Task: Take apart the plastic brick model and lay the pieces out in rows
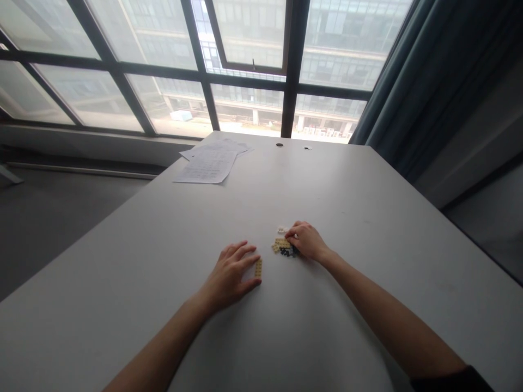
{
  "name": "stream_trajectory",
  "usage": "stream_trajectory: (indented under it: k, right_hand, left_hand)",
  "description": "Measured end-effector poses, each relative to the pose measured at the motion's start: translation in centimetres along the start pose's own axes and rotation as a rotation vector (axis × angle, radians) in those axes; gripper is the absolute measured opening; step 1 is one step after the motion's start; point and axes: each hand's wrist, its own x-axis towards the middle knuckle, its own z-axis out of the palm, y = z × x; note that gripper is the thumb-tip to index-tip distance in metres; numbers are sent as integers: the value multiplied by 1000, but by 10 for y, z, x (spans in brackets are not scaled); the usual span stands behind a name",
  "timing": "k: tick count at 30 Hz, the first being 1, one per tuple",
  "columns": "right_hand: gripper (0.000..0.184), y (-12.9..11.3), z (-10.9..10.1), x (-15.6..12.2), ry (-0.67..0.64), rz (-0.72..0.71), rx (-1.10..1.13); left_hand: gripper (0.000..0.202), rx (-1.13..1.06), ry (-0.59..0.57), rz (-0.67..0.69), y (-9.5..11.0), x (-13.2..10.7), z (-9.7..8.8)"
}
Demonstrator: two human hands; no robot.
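Note:
A tan studded toy building plate (259,268) lies on the white table between the thumb and index finger of my left hand (231,275), which steady it at its two short ends. The other fingers of that hand are slightly spread. Further right, my right hand (306,239) is at a small pile of building bricks, its fingertips pinched together; what they hold, if anything, is hidden. The pile has tan bricks (281,243), dark grey or black bricks (285,252) and white bricks (281,230) at its far side. Part of it is covered by my right fingers.
Several printed paper sheets (208,163) lie overlapping near the table's far left. Two round holes, one of them a dark cable hole (279,145), sit by the far edge of the table (327,190). Beyond stand large windows, with a dark blue curtain (412,81) at the right.

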Motion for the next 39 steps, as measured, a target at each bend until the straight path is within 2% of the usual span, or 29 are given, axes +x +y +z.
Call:
stream_trajectory:
  k: [9,18,25,27,29,33,36,39]
  right_hand:
    - [11,-4,-7,6,-64,0,-43]
    - [12,-9,-5,10,-116,53,-96]
    - [16,-11,-8,6,-58,53,-77]
    - [15,-15,-11,0,-33,35,-46]
    - [14,-22,-13,-9,-7,-3,14]
    - [13,-42,-15,-33,24,-132,280]
    - [11,-53,-10,-46,15,-172,462]
    - [4,-58,-1,-48,59,-98,730]
  left_hand:
    - [45,-6,24,11,0,-1,0]
    - [45,-9,24,14,1,-1,-1]
    - [45,-12,29,14,1,0,-1]
    - [46,-42,88,10,5,2,-3]
    - [45,-98,200,-8,13,6,-4]
    - [34,-266,407,-57,35,13,-6]
    - [17,-370,465,-48,46,15,-6]
    - [11,-429,496,-66,51,13,-6]
